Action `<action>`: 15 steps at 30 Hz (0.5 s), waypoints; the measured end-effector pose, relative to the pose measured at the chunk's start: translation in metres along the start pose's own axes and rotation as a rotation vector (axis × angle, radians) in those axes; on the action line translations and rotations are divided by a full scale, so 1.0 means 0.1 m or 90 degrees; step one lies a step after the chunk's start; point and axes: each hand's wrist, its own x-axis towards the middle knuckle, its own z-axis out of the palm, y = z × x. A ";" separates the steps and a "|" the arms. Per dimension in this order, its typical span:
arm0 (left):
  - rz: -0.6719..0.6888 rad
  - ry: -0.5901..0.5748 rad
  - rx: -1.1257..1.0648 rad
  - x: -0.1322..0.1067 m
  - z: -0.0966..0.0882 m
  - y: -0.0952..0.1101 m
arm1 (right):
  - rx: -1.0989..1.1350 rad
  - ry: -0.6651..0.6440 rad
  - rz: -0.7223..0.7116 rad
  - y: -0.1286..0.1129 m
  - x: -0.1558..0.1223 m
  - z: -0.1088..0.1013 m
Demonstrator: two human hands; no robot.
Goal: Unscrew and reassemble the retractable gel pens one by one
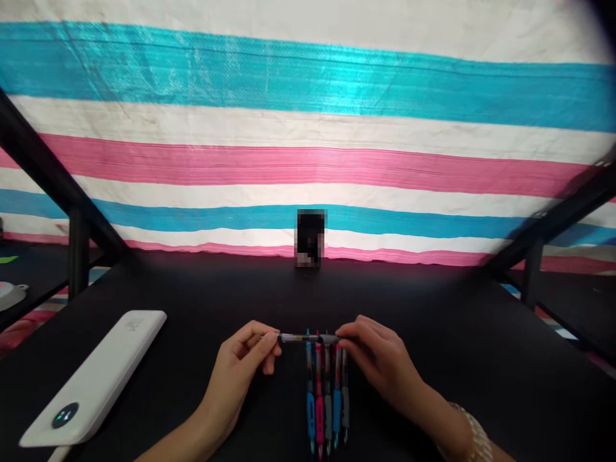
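Observation:
My left hand (pixel 246 360) and my right hand (pixel 376 359) hold one pen (pixel 303 337) level between them above the black table (pixel 433 321). The left fingers pinch its thin tip end. The right fingers pinch its darker grip end. Under the held pen, several pens (pixel 326 401) lie side by side on the table, blue, pink and grey, their length running toward me. A beaded bracelet (pixel 474 430) is on my right wrist.
A white power bank (pixel 99 375) with a lit round button lies at the left. A small dark, blurred-out object (pixel 310 237) stands at the table's back edge. Black frame bars (pixel 77 250) rise on both sides. A striped cloth (pixel 308 128) hangs behind.

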 end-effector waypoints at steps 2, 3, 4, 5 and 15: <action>-0.007 0.006 -0.012 0.00 0.02 0.00 | -0.005 0.016 -0.001 0.01 -0.02 0.04; -0.012 0.012 -0.018 0.00 0.02 0.00 | -0.007 0.018 -0.002 0.02 -0.03 0.06; -0.018 0.018 -0.024 0.00 0.02 0.00 | -0.014 0.018 -0.012 0.03 -0.05 0.07; -0.025 0.022 -0.029 0.00 0.02 0.00 | -0.025 0.018 -0.028 0.04 -0.06 0.07; 0.077 0.007 0.118 -0.03 0.02 -0.07 | -0.086 0.024 -0.039 0.01 -0.14 0.12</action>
